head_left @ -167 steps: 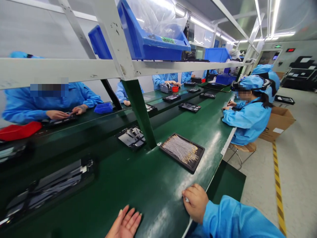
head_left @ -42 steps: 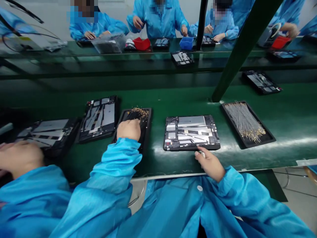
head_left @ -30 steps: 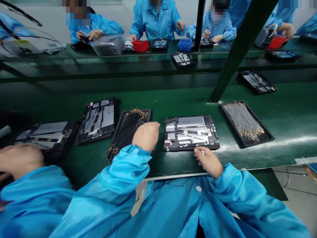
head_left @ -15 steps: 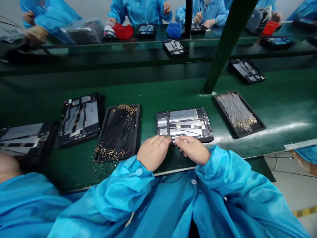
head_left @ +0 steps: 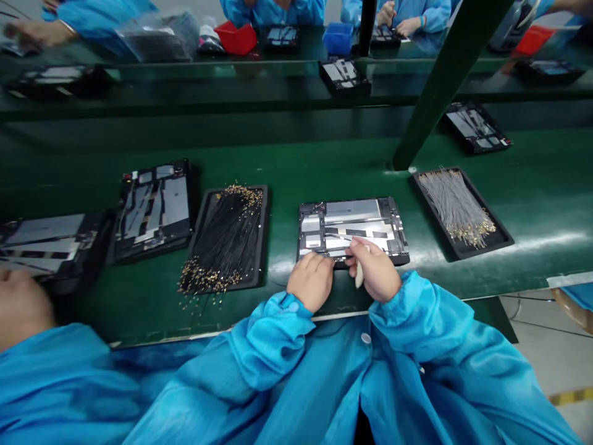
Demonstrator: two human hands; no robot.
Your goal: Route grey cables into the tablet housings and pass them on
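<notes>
An opened tablet housing [head_left: 353, 230] lies on the green bench in front of me, its metal-and-black interior facing up. My left hand [head_left: 311, 281] rests curled at its lower edge; whatever the fingers may hold is hidden. My right hand [head_left: 374, 269] is over the same edge, gripping a pale pry tool [head_left: 359, 274]. To the left, a black tray [head_left: 227, 238] holds thin black cables with gold tips. To the right, a black tray [head_left: 456, 210] holds grey cables with gold tips.
Two more opened tablet housings [head_left: 155, 210] lie left of the black cables. A co-worker's blue sleeve [head_left: 69, 377] fills the lower left. A green post [head_left: 445, 80] rises behind the grey cables. Beyond stands another bench with trays, a red bin [head_left: 236, 37] and a blue bin [head_left: 338, 38].
My left hand has moved right from the black cable tray to the housing's lower edge. My right hand has risen onto the housing, with the pale tool now clearly showing.
</notes>
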